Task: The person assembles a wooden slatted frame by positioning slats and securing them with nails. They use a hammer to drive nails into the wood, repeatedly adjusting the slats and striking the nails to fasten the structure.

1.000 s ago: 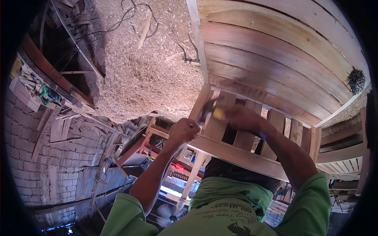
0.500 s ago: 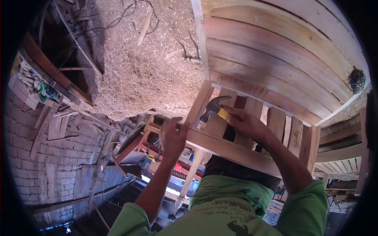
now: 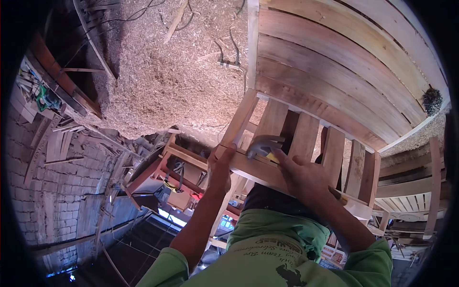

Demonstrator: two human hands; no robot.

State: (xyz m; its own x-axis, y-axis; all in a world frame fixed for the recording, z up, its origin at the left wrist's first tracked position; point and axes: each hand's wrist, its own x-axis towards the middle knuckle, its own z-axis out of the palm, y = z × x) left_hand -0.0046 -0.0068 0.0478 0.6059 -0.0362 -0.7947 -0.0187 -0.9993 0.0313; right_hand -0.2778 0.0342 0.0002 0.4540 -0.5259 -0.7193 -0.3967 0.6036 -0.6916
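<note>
My right hand (image 3: 307, 178) is closed round the handle of a claw hammer (image 3: 264, 143). The hammer has a grey metal head, and a yellow part of its handle shows by my fingers. Its head is over the near rail of a slatted wooden frame (image 3: 258, 168); whether it touches the wood I cannot tell. At the left front corner of that frame, my left hand (image 3: 221, 167) grips the wood, thumb on top and the other fingers partly hidden. Several flat slats (image 3: 304, 136) run across the frame, with gaps between them.
A large panel of wooden planks (image 3: 325, 52) adjoins the frame's far side. Wood shavings (image 3: 162, 86) cover the ground at the far left, with a metal clamp (image 3: 230, 63) on them. A reddish wooden structure (image 3: 165, 165) stands left of my left hand. A block wall (image 3: 62, 205) lies further left.
The hammer has come nearer, from above the slats to over the near rail. My left hand, raised and blurred by the corner before, now grips it. The view has shifted slightly.
</note>
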